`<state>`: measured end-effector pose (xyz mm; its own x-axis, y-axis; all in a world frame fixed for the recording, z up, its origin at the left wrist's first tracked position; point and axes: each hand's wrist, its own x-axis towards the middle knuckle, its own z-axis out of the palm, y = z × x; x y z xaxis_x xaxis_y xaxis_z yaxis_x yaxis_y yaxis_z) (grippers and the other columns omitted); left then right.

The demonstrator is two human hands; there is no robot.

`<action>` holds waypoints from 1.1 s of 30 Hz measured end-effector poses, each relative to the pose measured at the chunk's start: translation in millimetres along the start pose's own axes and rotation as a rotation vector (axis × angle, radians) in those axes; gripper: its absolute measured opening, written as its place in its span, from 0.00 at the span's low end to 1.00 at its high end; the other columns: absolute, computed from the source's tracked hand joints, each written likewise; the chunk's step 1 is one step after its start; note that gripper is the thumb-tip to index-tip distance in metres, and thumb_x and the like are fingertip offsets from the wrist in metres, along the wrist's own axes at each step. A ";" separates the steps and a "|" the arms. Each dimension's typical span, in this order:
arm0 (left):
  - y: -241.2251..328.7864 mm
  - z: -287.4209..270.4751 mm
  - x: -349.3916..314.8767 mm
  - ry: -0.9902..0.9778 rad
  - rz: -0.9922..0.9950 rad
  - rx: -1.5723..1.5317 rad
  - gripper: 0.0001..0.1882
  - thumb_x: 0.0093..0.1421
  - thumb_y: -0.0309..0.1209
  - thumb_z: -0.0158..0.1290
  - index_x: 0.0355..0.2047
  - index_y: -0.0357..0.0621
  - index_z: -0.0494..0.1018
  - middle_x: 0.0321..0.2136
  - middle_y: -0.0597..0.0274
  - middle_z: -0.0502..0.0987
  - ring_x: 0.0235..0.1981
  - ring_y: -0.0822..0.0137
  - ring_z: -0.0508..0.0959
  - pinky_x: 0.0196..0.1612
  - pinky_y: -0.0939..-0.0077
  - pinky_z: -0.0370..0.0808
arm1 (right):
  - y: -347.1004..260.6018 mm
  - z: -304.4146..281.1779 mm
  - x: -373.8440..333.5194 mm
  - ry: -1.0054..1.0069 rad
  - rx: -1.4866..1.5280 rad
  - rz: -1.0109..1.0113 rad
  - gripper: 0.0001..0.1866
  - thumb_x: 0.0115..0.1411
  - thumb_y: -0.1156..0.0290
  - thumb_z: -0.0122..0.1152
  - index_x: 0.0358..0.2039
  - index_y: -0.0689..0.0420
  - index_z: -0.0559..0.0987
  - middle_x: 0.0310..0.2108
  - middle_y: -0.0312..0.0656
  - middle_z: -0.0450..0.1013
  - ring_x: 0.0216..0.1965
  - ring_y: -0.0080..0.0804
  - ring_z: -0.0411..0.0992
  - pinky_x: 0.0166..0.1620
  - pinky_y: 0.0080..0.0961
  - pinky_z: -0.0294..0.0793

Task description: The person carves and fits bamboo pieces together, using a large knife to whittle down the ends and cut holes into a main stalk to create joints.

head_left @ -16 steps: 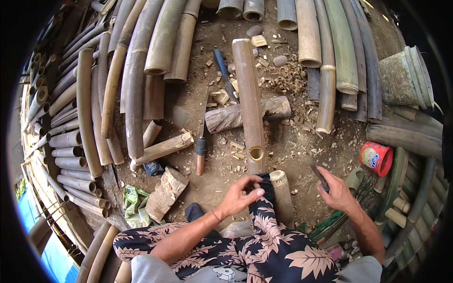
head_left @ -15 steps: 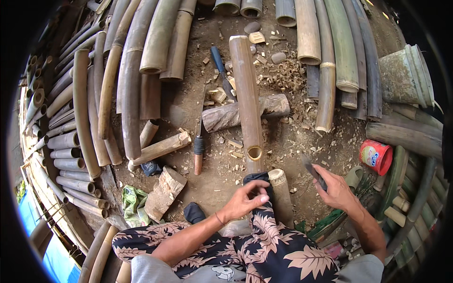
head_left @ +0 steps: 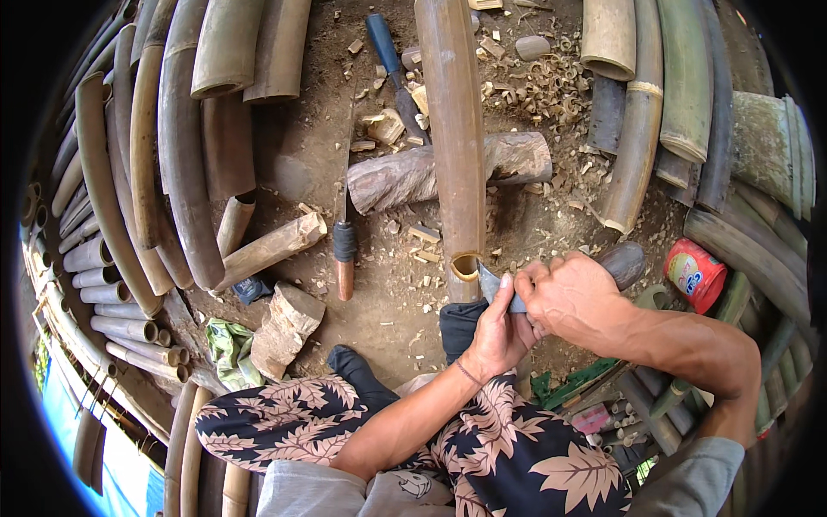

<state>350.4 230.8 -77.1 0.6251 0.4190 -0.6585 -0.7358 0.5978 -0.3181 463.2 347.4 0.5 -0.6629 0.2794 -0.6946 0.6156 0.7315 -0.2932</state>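
Note:
My right hand (head_left: 573,297) is closed round a knife (head_left: 492,283), whose dark rounded handle end sticks out to the right. My left hand (head_left: 502,338) grips the same knife close to the blade, thumb along it. The blade's tip reaches the right rim of an oval hole in a long brown bamboo tube (head_left: 457,146). Pale cut bamboo shows round that hole. The tube rests across a rough wooden log (head_left: 396,178), and its near end lies by my dark-covered foot (head_left: 461,326). My fingers hide the middle of the knife.
Left of the tube lie a long thin-bladed saw-like tool (head_left: 345,250) and a blue-handled tool (head_left: 382,43). Bamboo poles (head_left: 183,129) are stacked on both sides. A red tin (head_left: 694,276) and a grey bucket (head_left: 767,151) stand right. Shavings and chips cover the dirt.
My right hand has swung left, bringing the knife to the tube's hole. The left hand has moved right and closed on the knife. The view has shifted nearer.

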 end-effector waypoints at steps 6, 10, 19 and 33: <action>35.9 -0.8 -21.5 0.362 0.034 0.339 0.24 0.71 0.45 0.49 0.57 0.41 0.73 0.25 0.64 0.74 0.23 0.71 0.71 0.30 0.73 0.70 | -10.9 40.9 10.6 0.054 0.567 0.120 0.19 0.55 0.66 0.62 0.46 0.56 0.74 0.28 0.48 0.78 0.25 0.48 0.78 0.28 0.40 0.78; 73.6 -0.5 -34.1 0.575 -0.054 1.097 0.27 0.66 0.44 0.51 0.25 0.28 0.79 0.15 0.54 0.77 0.17 0.66 0.77 0.21 0.68 0.73 | -86.5 83.1 24.3 0.375 1.062 0.476 0.27 0.51 0.68 0.65 0.53 0.54 0.73 0.31 0.53 0.79 0.32 0.54 0.79 0.34 0.43 0.79; 68.7 13.4 -33.1 0.446 -0.033 1.289 0.21 0.63 0.39 0.46 0.30 0.29 0.78 0.18 0.50 0.78 0.22 0.61 0.81 0.29 0.64 0.76 | -105.7 69.9 7.0 0.424 1.135 0.684 0.25 0.56 0.67 0.62 0.55 0.53 0.73 0.37 0.55 0.78 0.36 0.57 0.78 0.40 0.45 0.78; 60.2 5.2 -35.0 0.102 0.172 -0.042 0.23 0.71 0.44 0.44 0.57 0.41 0.69 0.50 0.59 0.77 0.51 0.65 0.75 0.57 0.64 0.71 | -30.9 -53.1 58.5 -0.143 0.018 -0.017 0.08 0.54 0.69 0.63 0.33 0.55 0.84 0.30 0.42 0.82 0.33 0.36 0.82 0.34 0.32 0.80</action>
<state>285.5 255.6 -69.7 0.4617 0.4399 -0.7703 -0.8408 0.4937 -0.2220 382.8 374.2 3.8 -0.6061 0.1747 -0.7760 0.6132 0.7240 -0.3160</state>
